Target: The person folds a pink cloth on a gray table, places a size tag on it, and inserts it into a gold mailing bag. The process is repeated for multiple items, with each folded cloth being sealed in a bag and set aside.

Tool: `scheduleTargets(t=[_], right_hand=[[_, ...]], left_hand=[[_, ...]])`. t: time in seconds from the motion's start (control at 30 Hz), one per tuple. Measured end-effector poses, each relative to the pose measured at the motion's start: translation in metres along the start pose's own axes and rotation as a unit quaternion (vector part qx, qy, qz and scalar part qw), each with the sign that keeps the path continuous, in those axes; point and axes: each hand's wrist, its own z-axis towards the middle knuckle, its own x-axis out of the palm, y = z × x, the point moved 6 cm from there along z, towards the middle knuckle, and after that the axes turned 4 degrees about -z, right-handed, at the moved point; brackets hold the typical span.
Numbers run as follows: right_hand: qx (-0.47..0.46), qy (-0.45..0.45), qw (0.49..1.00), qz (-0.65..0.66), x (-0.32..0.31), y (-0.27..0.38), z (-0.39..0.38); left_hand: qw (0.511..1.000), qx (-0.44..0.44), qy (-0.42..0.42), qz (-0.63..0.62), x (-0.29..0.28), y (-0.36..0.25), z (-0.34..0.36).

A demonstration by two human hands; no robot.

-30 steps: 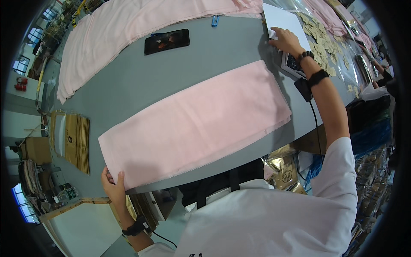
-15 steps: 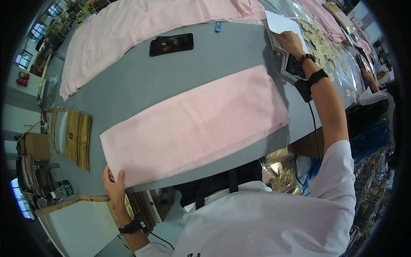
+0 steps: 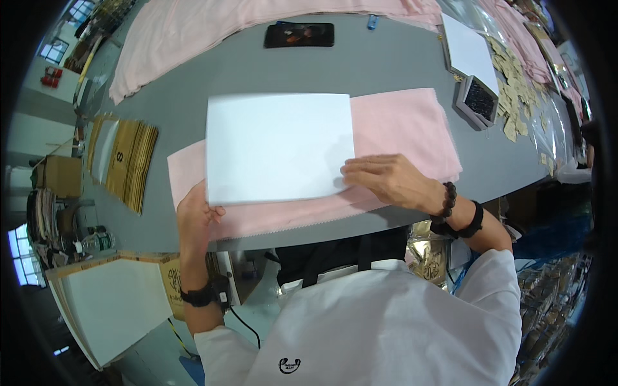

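A blank white sheet of paper or thin card lies over the left and middle of a folded pink cloth on the grey table. At the sheet's lower left corner, my left hand has its fingers curled in against the edge, the thumb partly hidden. My right hand is closed on the sheet's right edge near the lower corner, fingers together and thumb out of sight. The cloth shows beyond the sheet on the right and as a strip along the near side, where its edge is zigzagged.
A stack of white sheets stands at the far right, beside a dark-topped box and scattered beige tags. Gold packaging bags lie at left. A phone, a blue clip and more pink cloth are farther back.
My right hand has come from the stack at the far right to the folded cloth, bringing a white sheet over it. My left hand has moved up to the sheet's corner.
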Motion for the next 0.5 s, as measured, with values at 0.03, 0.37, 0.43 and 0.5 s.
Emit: scheduleTargets(t=[0.03,0.37,0.43,0.5], right_hand=[[0.015,0.034,0.999,0.035,0.005,0.004,-0.006],[0.431,-0.154,0.879,-0.133,-0.070,-0.078,-0.155],[0.410,-0.099,0.861,-0.284,-0.068,-0.081,-0.169],[0.420,-0.072,0.872,-0.242,-0.062,-0.089,-0.174]], left_hand=[[0.997,-0.010,-0.024,0.074,-0.001,0.002,0.000],[0.986,-0.010,-0.141,0.083,-0.076,0.022,-0.036],[0.981,-0.032,-0.176,0.080,-0.087,0.028,-0.040],[0.977,-0.021,-0.171,0.124,-0.090,0.028,-0.041]])
